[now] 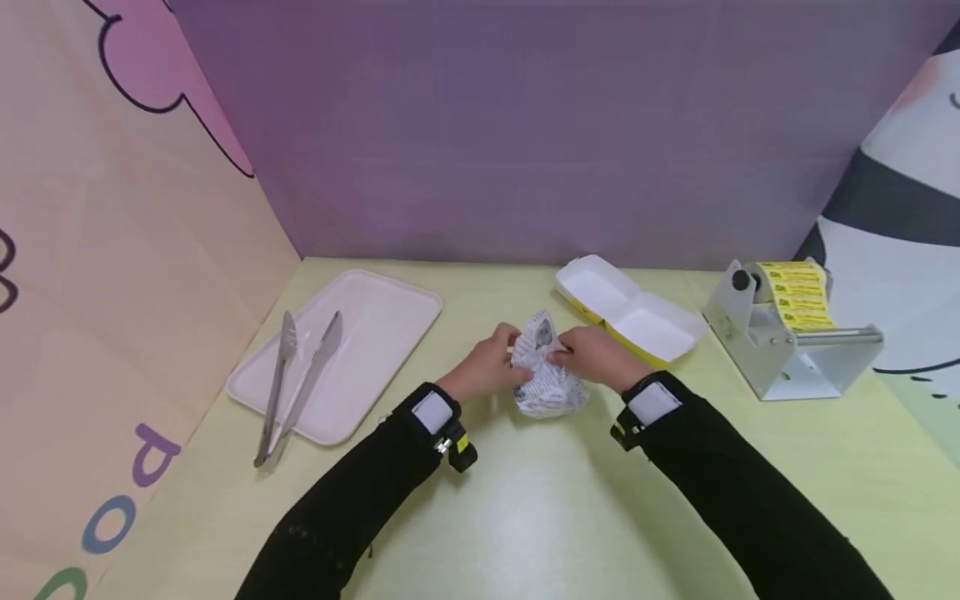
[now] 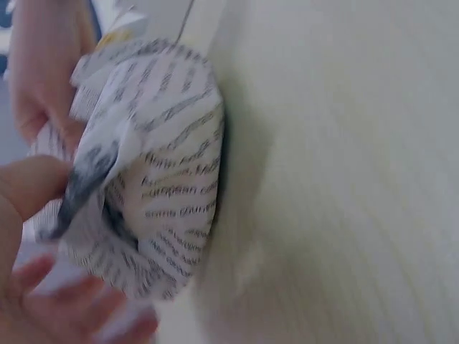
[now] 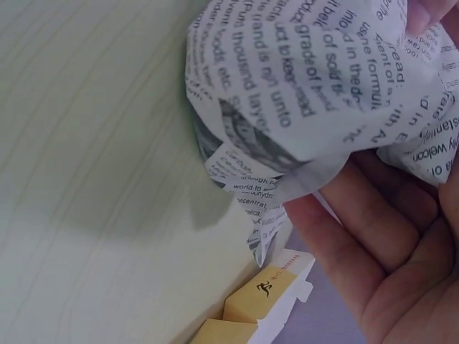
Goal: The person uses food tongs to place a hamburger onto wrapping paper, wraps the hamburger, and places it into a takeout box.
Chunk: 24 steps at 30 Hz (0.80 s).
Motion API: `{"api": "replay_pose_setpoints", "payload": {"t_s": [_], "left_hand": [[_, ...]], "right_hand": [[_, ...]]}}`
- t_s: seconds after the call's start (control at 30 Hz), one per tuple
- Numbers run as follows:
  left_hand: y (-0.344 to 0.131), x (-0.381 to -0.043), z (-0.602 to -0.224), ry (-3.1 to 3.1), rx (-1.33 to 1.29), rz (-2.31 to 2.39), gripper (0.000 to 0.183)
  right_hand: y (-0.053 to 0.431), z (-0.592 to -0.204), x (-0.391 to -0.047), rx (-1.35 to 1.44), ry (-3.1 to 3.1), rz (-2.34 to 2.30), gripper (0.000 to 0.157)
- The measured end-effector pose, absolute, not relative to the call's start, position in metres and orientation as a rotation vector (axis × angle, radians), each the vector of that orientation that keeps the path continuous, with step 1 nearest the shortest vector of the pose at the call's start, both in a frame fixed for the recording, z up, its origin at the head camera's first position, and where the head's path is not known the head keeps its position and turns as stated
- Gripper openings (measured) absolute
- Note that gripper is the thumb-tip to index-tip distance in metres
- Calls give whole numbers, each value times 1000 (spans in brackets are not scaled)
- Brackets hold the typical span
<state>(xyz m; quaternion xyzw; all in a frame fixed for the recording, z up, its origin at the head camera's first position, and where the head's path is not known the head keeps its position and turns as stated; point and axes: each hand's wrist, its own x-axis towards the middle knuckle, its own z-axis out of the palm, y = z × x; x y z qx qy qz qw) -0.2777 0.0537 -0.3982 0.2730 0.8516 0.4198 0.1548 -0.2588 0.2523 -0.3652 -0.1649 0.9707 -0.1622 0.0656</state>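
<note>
A crumpled bundle of newsprint-patterned wrapping paper [image 1: 551, 387] stands on the table between both hands; what it may hold is hidden. At its left side, my left hand [image 1: 491, 364] grips a fold of the paper with the thumb, the other fingers partly spread in the left wrist view. My right hand [image 1: 600, 358] pinches the paper's upper right edge. The right wrist view shows that hand's fingers [image 3: 351, 229] bent against the underside of the paper, with the thumb on top. Behind the right hand lies an open white-and-yellow takeaway box [image 1: 652, 325].
On the left, a pale pink tray [image 1: 375, 325] lies with metal tongs [image 1: 277, 392] resting across its near left edge. A label dispenser [image 1: 795, 333] with a roll of yellow labels stands at the right. A purple backdrop [image 1: 525, 133] rises behind the table.
</note>
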Motion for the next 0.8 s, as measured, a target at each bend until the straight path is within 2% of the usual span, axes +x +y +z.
{"api": "replay_pose_setpoints", "payload": {"t_s": [0.1, 0.23, 0.3, 0.33, 0.47, 0.57, 0.8], "left_hand": [[62, -266, -393, 2861, 1105, 925, 67], [72, -251, -383, 3359, 1554, 294, 32], [76, -247, -380, 3383, 1665, 75, 26], [78, -246, -379, 3370, 1678, -30, 25], [82, -245, -376, 3224, 1567, -339, 71], [85, -247, -377, 3130, 1408, -289, 90], [86, -255, -383, 2932, 1316, 29, 93]], "right_hand": [[252, -364, -257, -507, 2940, -495, 39], [250, -363, -257, -518, 2962, -467, 27], [249, -363, -257, -549, 2976, -426, 18], [249, -363, -257, -569, 2984, -409, 14], [249, -362, -257, -541, 2976, -372, 22], [251, -361, -256, -497, 2948, -403, 29], [258, -363, -253, -508, 2864, -633, 26]]}}
